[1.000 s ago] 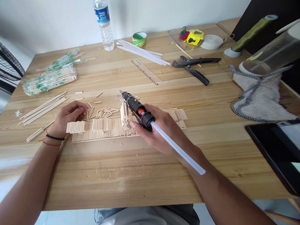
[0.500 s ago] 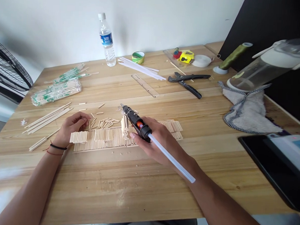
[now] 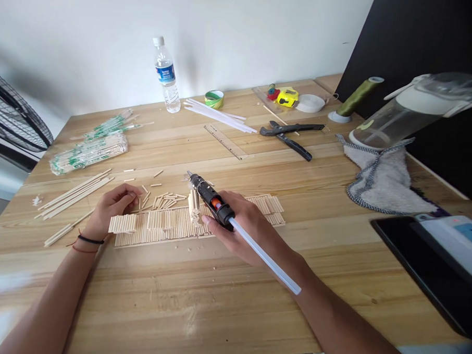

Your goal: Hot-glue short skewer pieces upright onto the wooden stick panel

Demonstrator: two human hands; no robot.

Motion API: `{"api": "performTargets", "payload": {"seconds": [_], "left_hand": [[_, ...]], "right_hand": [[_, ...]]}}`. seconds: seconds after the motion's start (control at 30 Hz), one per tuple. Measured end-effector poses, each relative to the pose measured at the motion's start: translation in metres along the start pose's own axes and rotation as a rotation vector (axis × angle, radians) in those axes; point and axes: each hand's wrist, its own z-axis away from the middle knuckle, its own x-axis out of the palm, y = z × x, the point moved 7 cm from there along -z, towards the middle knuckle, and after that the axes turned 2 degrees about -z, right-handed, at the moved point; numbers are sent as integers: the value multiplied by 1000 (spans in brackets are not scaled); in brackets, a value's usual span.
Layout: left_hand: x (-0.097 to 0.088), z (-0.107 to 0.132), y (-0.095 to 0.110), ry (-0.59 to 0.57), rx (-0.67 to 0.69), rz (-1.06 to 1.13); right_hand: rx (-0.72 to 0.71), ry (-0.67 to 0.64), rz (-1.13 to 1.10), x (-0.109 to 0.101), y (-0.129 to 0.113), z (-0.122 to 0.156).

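Note:
My right hand (image 3: 243, 227) is wrapped round a black hot glue gun (image 3: 208, 192), whose nozzle points away to the left. A long translucent glue stick (image 3: 269, 259) sticks out of its back end. Under the gun lies a flat strip of short wooden sticks set side by side (image 3: 139, 234), with raised stick pieces on it and a small upright stack (image 3: 194, 207) near my thumb. My left hand (image 3: 115, 205) rests by the strip's left end, beside loose cut sticks (image 3: 166, 200). Its fingers are curled together; whatever they pinch, if anything, is hidden.
Long wooden sticks (image 3: 77, 191) and plastic-wrapped stick bundles (image 3: 90, 152) lie at left. Farther back are a water bottle (image 3: 167, 80), spare glue sticks (image 3: 219, 116), a ruler (image 3: 224, 141), black cutters (image 3: 290, 135) and a yellow tape measure (image 3: 287, 97). A phone (image 3: 419, 268) lies at right.
The view has tilted slightly, so the table's things sit a little lower in the picture. Both hands, the glue gun and the stick strip keep nearly the same places relative to each other.

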Motion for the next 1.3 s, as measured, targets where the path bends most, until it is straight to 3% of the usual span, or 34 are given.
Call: {"api": "performTargets", "payload": {"seconds": [0.67,0.9,1.1,1.3], "left_hand": [[-4,1,-7,11,-31,-45],[-5,2,-12,-30,-29,-86],[-5,3,-14,-28,-28,-113],[-2,4,-6,-16,-46,-117]], "right_hand": [[19,2,-34,2,2,3],[-25,98,-128,-3,-8,4],[56,22,-103,-4,-11,2],[33,15,-94,-3,-9,1]]}}
